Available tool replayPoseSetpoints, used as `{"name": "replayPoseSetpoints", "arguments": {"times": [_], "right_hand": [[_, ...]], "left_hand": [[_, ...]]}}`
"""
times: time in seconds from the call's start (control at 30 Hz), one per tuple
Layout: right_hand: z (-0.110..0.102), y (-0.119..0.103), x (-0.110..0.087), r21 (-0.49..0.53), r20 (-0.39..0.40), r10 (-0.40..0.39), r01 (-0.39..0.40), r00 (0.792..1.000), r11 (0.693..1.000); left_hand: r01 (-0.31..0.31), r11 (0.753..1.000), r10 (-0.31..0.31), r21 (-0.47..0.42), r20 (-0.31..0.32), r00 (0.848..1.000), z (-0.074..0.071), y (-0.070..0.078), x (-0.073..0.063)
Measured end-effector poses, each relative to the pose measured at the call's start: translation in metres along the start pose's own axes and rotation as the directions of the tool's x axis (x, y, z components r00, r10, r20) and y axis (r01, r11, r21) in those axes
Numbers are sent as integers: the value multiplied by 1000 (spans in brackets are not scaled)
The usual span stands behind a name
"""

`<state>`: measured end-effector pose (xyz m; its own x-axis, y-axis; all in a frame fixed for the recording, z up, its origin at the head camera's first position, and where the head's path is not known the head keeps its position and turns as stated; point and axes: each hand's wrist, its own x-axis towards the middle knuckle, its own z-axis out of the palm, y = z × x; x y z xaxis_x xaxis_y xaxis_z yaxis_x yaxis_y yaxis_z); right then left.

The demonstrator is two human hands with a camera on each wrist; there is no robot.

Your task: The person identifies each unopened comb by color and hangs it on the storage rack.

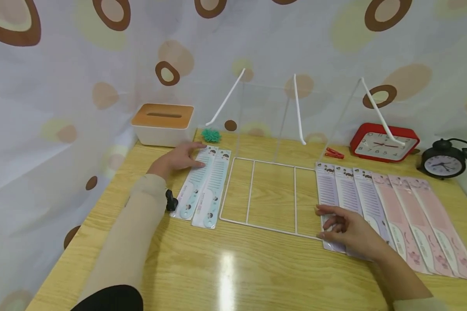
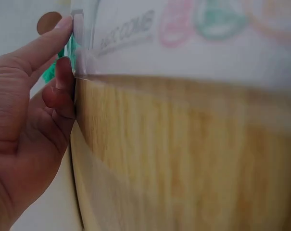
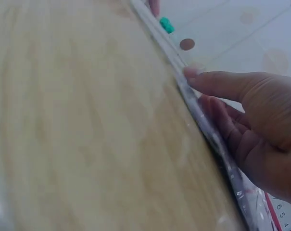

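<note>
My left hand (image 1: 177, 158) lies at the top of the outer of two light-blue packaged combs (image 1: 196, 183), fingers and thumb on its wrapper. In the left wrist view the thumb of that hand (image 2: 27, 110) reaches the edge of a comb package (image 2: 131, 38). Beside the blue pair, a white wire rack (image 1: 250, 192) stands on its flat base. My right hand (image 1: 350, 231) is at the rack's front right corner, over the lower end of the purple packaged combs (image 1: 348, 194), thumb and forefinger apart. Its thumb touches a pale edge in the right wrist view.
Pink packaged combs (image 1: 408, 224) lie right of the purple ones. Three white hooks slope forward from the rack's top. Behind are a tissue box (image 1: 161, 134), a green spiky ball (image 1: 211, 135), a red clip (image 1: 334, 153), a red clock (image 1: 385, 144) and a black alarm clock (image 1: 443, 164).
</note>
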<state>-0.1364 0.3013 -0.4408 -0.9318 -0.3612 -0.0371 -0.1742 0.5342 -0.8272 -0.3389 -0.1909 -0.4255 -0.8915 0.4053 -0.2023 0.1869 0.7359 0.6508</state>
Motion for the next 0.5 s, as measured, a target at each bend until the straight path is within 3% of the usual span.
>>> {"name": "replayPoseSetpoints", "arguments": {"times": [0.23, 0.37, 0.5], "right_hand": [[-1, -2, 1, -27, 41, -56, 57, 998, 998], [-1, -3, 0, -58, 44, -71, 73, 996, 996], [-1, -3, -1, -82, 39, -72, 75, 997, 994]], "left_hand": [[-55, 998, 54, 19, 39, 998, -9, -1, 7], [-133, 990, 132, 56, 16, 991, -8, -1, 10], [-138, 990, 139, 38, -37, 990, -4, 2, 11]]}}
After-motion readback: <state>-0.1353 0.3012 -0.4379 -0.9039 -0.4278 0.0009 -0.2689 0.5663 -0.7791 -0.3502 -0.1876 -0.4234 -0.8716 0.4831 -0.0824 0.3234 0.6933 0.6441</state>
